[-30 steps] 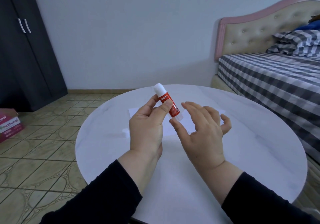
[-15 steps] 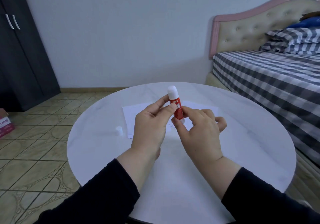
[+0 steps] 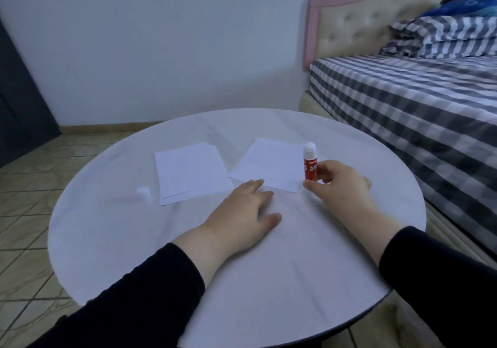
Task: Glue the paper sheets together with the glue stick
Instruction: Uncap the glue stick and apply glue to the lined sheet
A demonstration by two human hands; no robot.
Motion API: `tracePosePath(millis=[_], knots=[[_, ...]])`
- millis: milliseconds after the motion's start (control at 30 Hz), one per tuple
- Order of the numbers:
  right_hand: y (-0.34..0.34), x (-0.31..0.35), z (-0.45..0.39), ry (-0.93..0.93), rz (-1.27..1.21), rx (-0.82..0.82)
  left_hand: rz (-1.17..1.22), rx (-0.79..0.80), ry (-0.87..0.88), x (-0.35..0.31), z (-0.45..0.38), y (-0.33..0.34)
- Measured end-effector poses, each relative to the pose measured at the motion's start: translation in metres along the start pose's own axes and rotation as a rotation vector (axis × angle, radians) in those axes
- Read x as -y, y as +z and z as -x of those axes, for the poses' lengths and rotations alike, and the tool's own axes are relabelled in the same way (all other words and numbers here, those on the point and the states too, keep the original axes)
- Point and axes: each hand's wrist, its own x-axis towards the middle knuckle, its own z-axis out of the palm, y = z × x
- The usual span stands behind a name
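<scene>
A moment ago I had the glue stick (image 3: 310,164) raised in both hands in front of me; now it stands upright on the table (image 3: 269,280), right of centre, just beside the right-hand paper sheet (image 3: 269,163). My right hand (image 3: 339,186) still pinches its red body, while my left hand (image 3: 243,214) has let go and lies flat, fingertips at that sheet's near edge. The other sheet (image 3: 189,172) lies left of centre – the small white cap (image 3: 143,191) (off the stick, I think) beside it. So gluing hasn't begun – the sheets still lie apart.
</scene>
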Motion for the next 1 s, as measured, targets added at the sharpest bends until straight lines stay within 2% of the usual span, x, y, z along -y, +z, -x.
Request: tracePosePath(millis=[167, 467, 700, 867, 933, 1000], knots=[[-0.003, -0.015, -0.010, 0.074, 0.025, -0.013, 0.044, 0.025, -0.037, 0.000, -0.004, 0.006], [-0.002, -0.020, -0.013, 0.195, 0.083, 0.033, -0.030, 0.018, -0.030, 0.005, -0.003, 0.015], [-0.002, -0.020, -0.011, 0.221, 0.136, 0.063, -0.031, 0.025, -0.009, 0.008, -0.002, 0.014], [-0.005, -0.024, -0.006, 0.179, 0.086, 0.091, -0.029, 0.067, 0.003, 0.011, -0.002, 0.005], [-0.007, -0.026, -0.006, 0.166, 0.060, 0.100, -0.075, 0.035, 0.002, 0.008, -0.009, 0.000], [-0.007, -0.027, -0.008, 0.156, 0.042, 0.106, -0.079, -0.068, -0.017, 0.003, -0.023, -0.001]])
